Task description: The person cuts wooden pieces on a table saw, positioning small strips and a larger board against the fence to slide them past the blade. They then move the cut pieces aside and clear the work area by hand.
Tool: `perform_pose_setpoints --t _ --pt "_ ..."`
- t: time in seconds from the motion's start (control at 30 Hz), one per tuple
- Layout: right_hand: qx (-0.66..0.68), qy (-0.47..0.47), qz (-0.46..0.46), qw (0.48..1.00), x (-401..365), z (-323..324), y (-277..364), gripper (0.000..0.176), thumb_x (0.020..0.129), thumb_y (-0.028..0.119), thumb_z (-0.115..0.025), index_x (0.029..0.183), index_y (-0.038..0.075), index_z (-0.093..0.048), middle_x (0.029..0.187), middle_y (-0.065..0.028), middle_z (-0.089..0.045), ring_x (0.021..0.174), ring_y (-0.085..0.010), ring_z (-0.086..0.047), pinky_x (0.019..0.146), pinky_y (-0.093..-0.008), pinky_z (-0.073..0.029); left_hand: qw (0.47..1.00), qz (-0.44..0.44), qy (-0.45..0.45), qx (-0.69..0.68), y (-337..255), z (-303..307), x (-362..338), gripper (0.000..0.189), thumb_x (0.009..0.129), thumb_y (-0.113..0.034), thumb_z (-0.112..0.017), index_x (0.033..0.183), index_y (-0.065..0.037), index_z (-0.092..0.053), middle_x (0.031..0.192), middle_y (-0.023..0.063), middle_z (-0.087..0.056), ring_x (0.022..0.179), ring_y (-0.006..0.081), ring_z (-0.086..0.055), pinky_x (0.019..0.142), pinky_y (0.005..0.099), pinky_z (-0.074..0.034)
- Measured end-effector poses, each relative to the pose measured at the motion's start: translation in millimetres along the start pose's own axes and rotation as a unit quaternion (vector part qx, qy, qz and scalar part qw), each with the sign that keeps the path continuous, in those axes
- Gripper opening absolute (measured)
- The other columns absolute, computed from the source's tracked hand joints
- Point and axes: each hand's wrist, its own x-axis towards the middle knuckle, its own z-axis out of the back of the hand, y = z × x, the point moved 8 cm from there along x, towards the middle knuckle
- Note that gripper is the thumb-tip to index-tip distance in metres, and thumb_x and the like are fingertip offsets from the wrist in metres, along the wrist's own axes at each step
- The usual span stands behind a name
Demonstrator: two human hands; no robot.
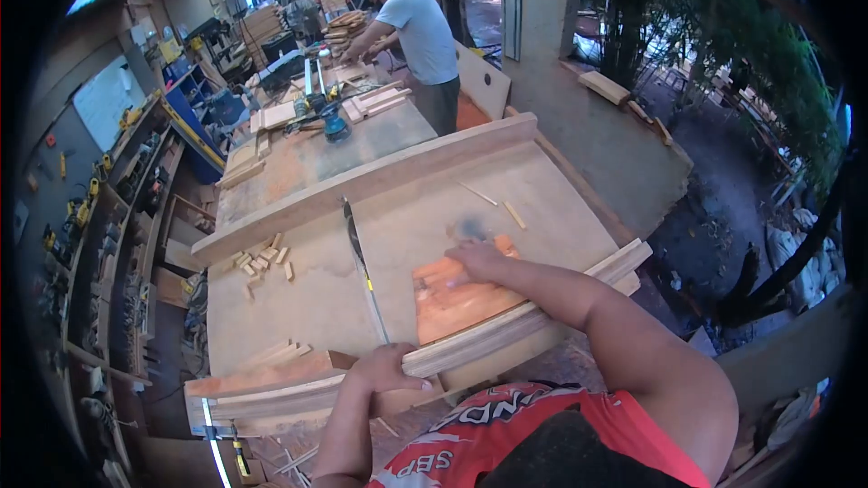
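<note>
My left hand (384,369) is wrapped over the near wooden rail (488,343) of a plywood sled, its thumb on the side facing me. Beyond it, a narrow slot (376,312) runs away across the sled, with a dark, thin saw blade (353,237) standing in its far part. Right of the slot, my right hand (481,262) rests on an orange board (461,312), fingers stretched to the left. What lies directly under those fingers is hidden. Two thin wood strips (514,214) lie beyond this hand.
Small cut wood blocks (260,259) lie left of the slot. A tall rail (380,185) spans the sled's far side. Behind it, a workbench (380,134) holds boards and a blue tool (335,123); a co-worker (422,36) bends over it. Tool shelves (117,244) line the left.
</note>
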Motion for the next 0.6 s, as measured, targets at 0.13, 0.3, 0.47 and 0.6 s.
perform_pose_setpoints --t 0.13,0.3,0.47,0.6 --pt "-0.034 0.079 -0.077 0.993 -10.8 3.6 6.7 0.087 0.076 0.073 -0.063 0.144 0.022 -0.048 0.143 -0.0161 -0.048 0.136 -0.0353 -0.040 0.111 -0.0692 -0.019 0.998 0.021 -0.027 -0.045 -23.7 4.9 -1.0 0.086 0.066 -0.065 -0.079 0.128 -0.008 -0.060 0.122 0.0217 -0.066 0.118 0.0359 -0.061 0.101 0.0423 -0.047" --pt "-0.031 0.047 -0.064 0.996 -8.1 0.3 2.1 0.088 0.080 0.074 -0.059 0.149 0.022 -0.041 0.148 -0.0152 -0.043 0.141 -0.0354 -0.034 0.111 -0.0757 -0.010 0.991 0.113 -0.069 0.029 -33.0 4.4 18.1 0.072 0.077 -0.063 -0.071 0.125 -0.010 -0.062 0.115 0.0190 -0.069 0.111 0.0337 -0.065 0.097 0.0418 -0.049" --pt "-0.003 0.076 -0.079 0.994 -4.3 -4.5 0.4 0.092 0.079 0.073 -0.061 0.149 0.017 -0.040 0.149 -0.0141 -0.043 0.141 -0.0356 -0.035 0.112 -0.0746 -0.010 0.983 0.141 -0.119 0.010 -28.3 7.0 17.9 0.055 0.085 -0.054 -0.066 0.113 -0.007 -0.068 0.104 0.0171 -0.072 0.101 0.0307 -0.068 0.090 0.0411 -0.051" --pt "-0.009 0.101 -0.071 0.992 -6.3 2.3 6.0 0.093 0.079 0.073 -0.061 0.149 0.016 -0.039 0.150 -0.0139 -0.043 0.141 -0.0355 -0.035 0.112 -0.0741 -0.010 0.970 0.149 -0.191 0.010 -24.8 14.3 12.8 0.055 0.085 -0.059 -0.065 0.103 -0.008 -0.071 0.094 0.0159 -0.073 0.092 0.0317 -0.069 0.084 0.0412 -0.053"
